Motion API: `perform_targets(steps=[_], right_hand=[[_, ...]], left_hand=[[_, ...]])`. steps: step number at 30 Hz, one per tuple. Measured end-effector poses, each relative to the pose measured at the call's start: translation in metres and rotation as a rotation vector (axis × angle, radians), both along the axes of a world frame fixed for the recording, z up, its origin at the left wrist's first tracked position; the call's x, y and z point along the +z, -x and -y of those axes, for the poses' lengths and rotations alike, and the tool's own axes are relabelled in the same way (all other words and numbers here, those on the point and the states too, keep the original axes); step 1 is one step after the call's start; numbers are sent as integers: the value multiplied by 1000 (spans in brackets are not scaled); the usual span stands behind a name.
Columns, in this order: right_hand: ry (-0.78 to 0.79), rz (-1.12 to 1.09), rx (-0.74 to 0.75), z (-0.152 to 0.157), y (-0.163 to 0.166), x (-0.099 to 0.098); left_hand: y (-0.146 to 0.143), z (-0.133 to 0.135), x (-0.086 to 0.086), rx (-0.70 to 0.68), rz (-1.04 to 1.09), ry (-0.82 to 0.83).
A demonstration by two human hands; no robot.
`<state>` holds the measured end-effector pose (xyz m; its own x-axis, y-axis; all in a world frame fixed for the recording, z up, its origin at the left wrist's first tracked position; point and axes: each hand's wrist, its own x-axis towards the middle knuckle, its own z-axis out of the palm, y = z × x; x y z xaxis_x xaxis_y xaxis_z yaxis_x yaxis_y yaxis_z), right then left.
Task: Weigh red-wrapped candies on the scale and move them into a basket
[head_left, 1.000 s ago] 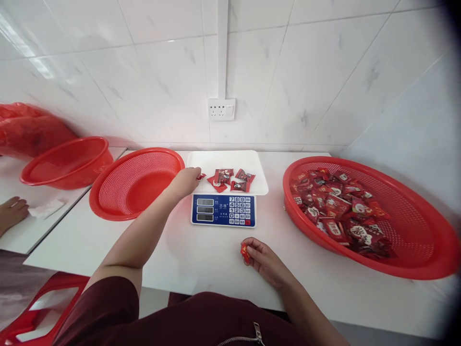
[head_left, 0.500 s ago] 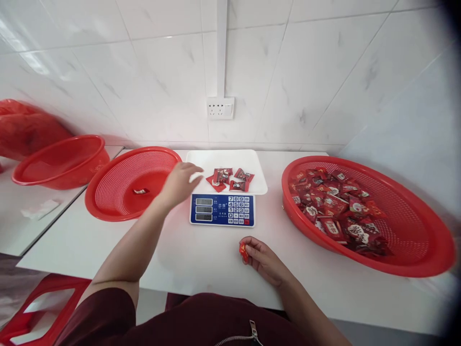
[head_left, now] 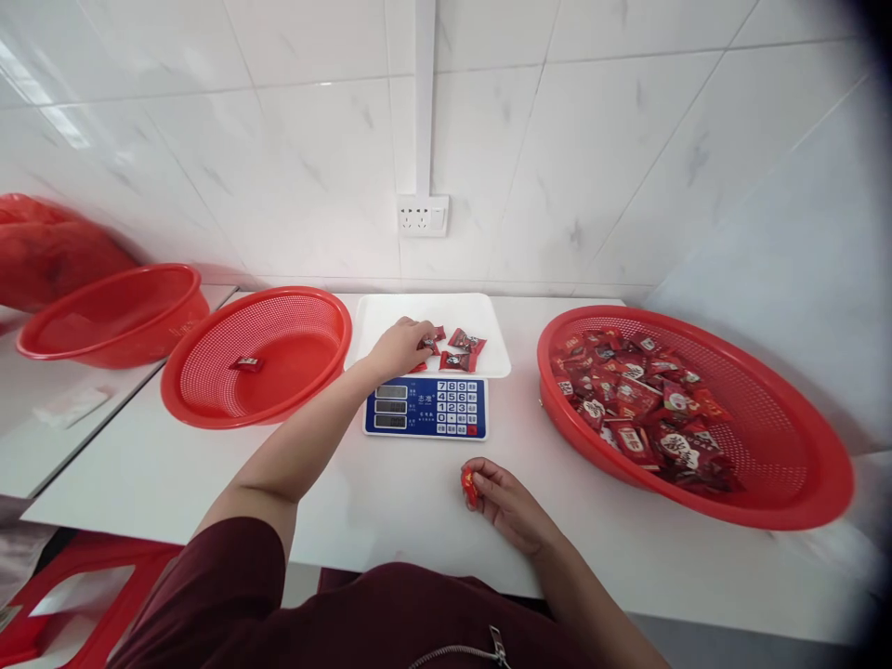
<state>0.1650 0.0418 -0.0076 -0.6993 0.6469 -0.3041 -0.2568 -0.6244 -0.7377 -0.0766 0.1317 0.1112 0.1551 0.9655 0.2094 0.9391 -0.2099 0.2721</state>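
My left hand (head_left: 402, 348) is over the white tray (head_left: 496, 358) of a digital scale (head_left: 425, 407). Its fingers are pinched down on a red wrapped candy (head_left: 429, 345), largely covered by the hand. Beside that lie two more wrapped candies, a front one (head_left: 458, 361) and one behind it (head_left: 466, 341). Over the table in front of the scale, my right hand (head_left: 507, 506) holds a small bright red candy (head_left: 469, 487) between thumb and fingers. One candy (head_left: 246, 363) lies inside the left perforated basket (head_left: 327, 395).
A large red basket (head_left: 812, 446) on the right holds a heap of wrapped candies (head_left: 637, 395). Farther left stand a red basin (head_left: 150, 339) and a red plastic bag (head_left: 59, 251). The tiled wall behind carries a socket (head_left: 423, 216). A red stool (head_left: 84, 595) is below left.
My left hand has moved right from beside the basket onto the candies on the scale tray. The candy in the left basket has shifted leftward. My right hand keeps its candy.
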Motion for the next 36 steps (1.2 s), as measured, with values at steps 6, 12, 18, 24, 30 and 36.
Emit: perform_targets(steps=[6,12,18,24,30,36], right_hand=[[-1,6,20,1,0,2],[-2,21,45,1,2,3],[4,25,19,0,1,0],[2,17,-20,1,0,1],[-3,8,5,0,0,1],[-14,24,22,0,0,-2]], left_hand=[[41,45,33,314,0,-257],[65,80,33,325,-31,-217],[29,35,3,-43,-268,1],[25,7,0,-128,-475,1],[25,10,12,-41,-510,-8],[72,52,42,261,-456,-107]])
